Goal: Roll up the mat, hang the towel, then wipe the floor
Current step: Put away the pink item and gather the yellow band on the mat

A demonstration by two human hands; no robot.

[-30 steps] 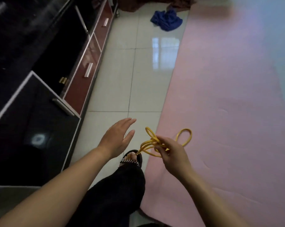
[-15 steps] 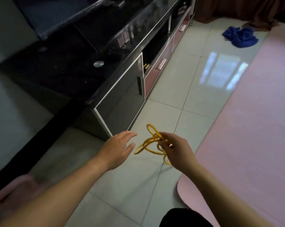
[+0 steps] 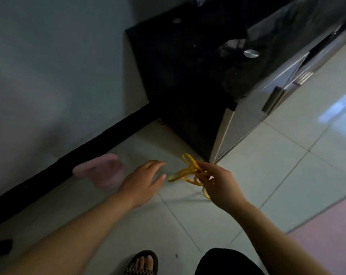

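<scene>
My right hand (image 3: 217, 185) pinches a tangle of yellow elastic loops (image 3: 188, 171) above the tiled floor. My left hand (image 3: 142, 181) is open with fingers stretched forward, just left of the loops and not touching them. A pink rolled object (image 3: 100, 171), blurred, lies on the floor by the wall's black skirting, just beyond my left hand. The edge of the pink mat (image 3: 331, 231) lies flat at the lower right. The blue towel is out of view.
A black glass-topped TV cabinet (image 3: 188, 76) stands ahead against the wall, its grey door with a handle (image 3: 271, 99) facing right. A black skirting (image 3: 68, 157) runs along the wall. My sandalled foot (image 3: 141, 262) and dark trouser leg are at the bottom.
The view has swung left, away from the mat and blue towel, toward the cabinet's end and the wall. The pink roll has come into view. Both hands keep their pose with the yellow loops.
</scene>
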